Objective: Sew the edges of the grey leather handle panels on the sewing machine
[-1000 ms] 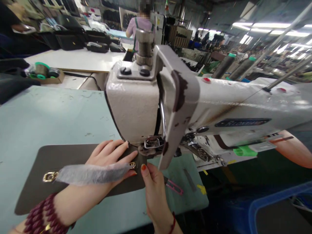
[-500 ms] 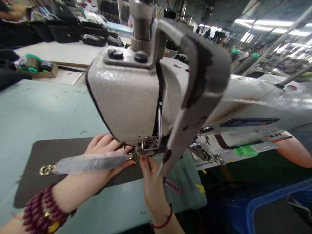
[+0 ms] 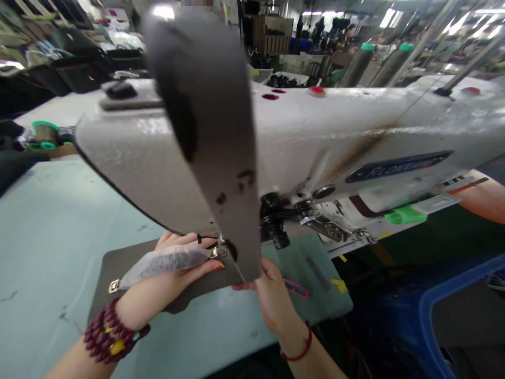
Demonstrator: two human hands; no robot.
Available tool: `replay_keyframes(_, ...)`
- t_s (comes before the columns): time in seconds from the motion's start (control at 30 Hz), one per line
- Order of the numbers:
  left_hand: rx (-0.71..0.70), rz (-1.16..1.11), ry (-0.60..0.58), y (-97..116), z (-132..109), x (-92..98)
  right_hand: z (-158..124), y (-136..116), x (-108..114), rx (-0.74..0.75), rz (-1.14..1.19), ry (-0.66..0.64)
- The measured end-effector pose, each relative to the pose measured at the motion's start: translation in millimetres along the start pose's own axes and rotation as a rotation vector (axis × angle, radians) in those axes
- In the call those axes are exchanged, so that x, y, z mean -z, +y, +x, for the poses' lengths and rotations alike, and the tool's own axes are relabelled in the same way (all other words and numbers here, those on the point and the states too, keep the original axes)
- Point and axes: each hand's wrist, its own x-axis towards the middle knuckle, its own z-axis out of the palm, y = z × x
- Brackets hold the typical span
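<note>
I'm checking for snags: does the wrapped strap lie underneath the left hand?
No, the wrapped strap passes over the back of the left hand, above the dark panel.

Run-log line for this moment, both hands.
left hand: on dark panel, under wrapped strap; right hand: by panel edge, partly hidden; sewing machine head: above panel

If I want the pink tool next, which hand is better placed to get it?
Probably the right hand: it is right beside the pink tool. The left hand is farther off, lying on the brown panel with the wrapped strap across it.
</note>
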Motion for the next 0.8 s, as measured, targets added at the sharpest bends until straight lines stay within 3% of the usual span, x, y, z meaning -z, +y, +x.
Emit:
replay_keyframes(0.1, -0.043, -0.009, -0.033, 4, 3, 9.5, -2, 0, 2, -0.018, 0.063, 0.028)
replay_keyframes(0.3, -0.103, -0.008, 0.038, 10, 7, 17.5, -5, 1, 2, 0.026, 0.023, -0.011)
replay_keyframes(0.57, 0.001, -0.031, -0.069, 26, 14, 29.6, -7, -3, -2, 0.136, -0.141, -0.065)
replay_keyframes(0.8, -0.008, -0.024, -0.071, 14, 9, 18.6, -4, 12, -5, 0.146, -0.148, 0.031)
